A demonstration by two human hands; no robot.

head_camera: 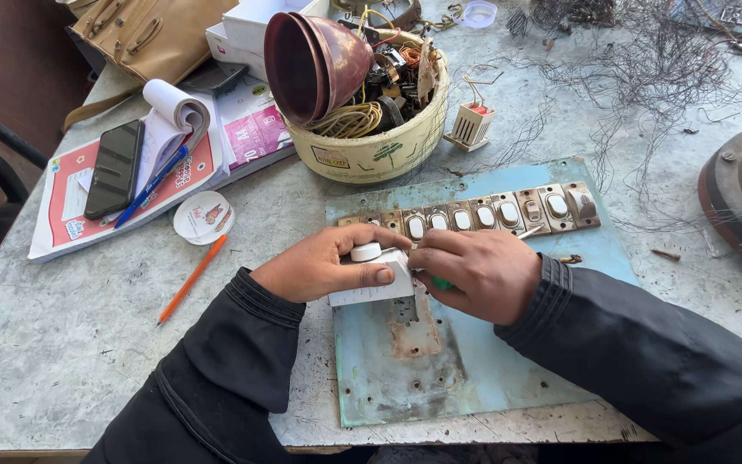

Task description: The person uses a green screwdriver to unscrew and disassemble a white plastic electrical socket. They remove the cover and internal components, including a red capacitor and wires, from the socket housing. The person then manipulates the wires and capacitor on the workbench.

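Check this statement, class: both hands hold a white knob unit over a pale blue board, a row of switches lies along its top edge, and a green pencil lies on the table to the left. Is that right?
Not quite. The head view shows the pencil is orange, not green. The rest holds: left hand and right hand hold the white knob unit over the pale blue board, with the row of switches along its top edge.

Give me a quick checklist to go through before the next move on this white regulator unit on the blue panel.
1. Left hand steadies the white regulator unit: ok.
2. Right hand grips the green-handled tool: ok.
3. Tool tip seated in a screw: cannot tell, hidden by the fingers.
4. Blue panel lies flat on the table: ok.
5. Row of switches apart from both hands: ok.
6. Loose wire strands kept off the panel: not ok, some reach its top edge.
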